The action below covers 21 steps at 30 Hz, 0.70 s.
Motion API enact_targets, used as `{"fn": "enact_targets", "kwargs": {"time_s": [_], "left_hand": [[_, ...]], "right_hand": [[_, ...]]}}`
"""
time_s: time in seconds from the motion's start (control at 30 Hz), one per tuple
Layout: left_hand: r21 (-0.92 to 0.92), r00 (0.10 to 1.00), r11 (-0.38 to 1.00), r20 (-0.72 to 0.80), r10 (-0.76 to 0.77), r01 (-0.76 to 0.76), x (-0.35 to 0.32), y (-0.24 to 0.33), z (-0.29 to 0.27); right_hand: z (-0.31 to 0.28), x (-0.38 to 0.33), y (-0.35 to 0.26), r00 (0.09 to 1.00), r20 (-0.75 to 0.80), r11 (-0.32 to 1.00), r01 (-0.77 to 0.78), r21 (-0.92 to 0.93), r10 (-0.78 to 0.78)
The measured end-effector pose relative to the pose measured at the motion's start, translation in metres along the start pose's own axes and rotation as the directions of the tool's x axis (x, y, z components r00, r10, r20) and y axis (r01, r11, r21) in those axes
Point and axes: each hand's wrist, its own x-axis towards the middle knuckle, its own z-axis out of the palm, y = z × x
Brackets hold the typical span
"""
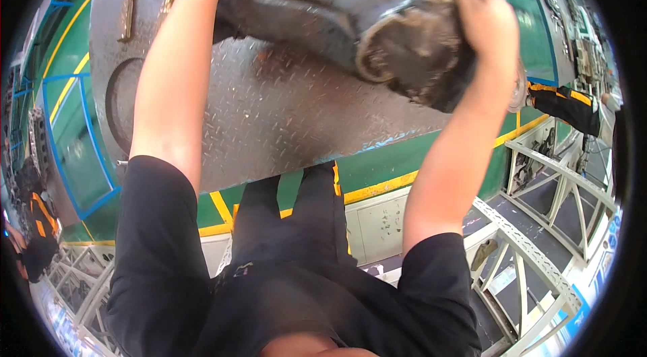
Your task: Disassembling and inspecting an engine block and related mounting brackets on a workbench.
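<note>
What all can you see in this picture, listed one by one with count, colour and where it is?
Heavy ribbed metal part: one, dark grey and grimy, top centre, held up over the plate.
Tread plate: one, grey steel, centre.
Round hatch in the plate: one, grey, left.
Metal bars: two, rusty, top left on the plate.
Floor: green with yellow and blue lines, around the plate.
Lattice frames: white, lower right and lower left.
Other people: two, in black and orange sleeves, one at the right edge, one at the left edge.
Right hand: gripping the part's right end.
Left hand: at the part's left end, cut off by the top edge.
</note>
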Motion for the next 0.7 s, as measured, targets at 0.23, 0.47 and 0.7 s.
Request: {"fn": "enact_targets", "kwargs": {"time_s": [0.23, 0.47, 0.7], "left_hand": [[-0.022, 0.999, 0.999, -0.041, 0.023, -0.024, -0.015, -0.003, -0.002], [-0.051, 0.993, 0.998, -0.112, 0.036, -0.042, -0.020, 0.005, -0.004], [-0.079, 0.991, 0.997, -0.134, -0.019, 0.009, -0.011, 0.000, 0.007]], "right_hand": [[0.010, -0.028, 0.031, 0.978, -0.106, 0.965, 0.197, 0.175, -0.180], [0.013, -0.058, 0.010, 0.969, -0.248, 1.000, 0.004, -0.016, -0.008], [0.006, -0.062, -0.020, 0.955, -0.287, 0.997, -0.075, -0.004, 0.071]]}}
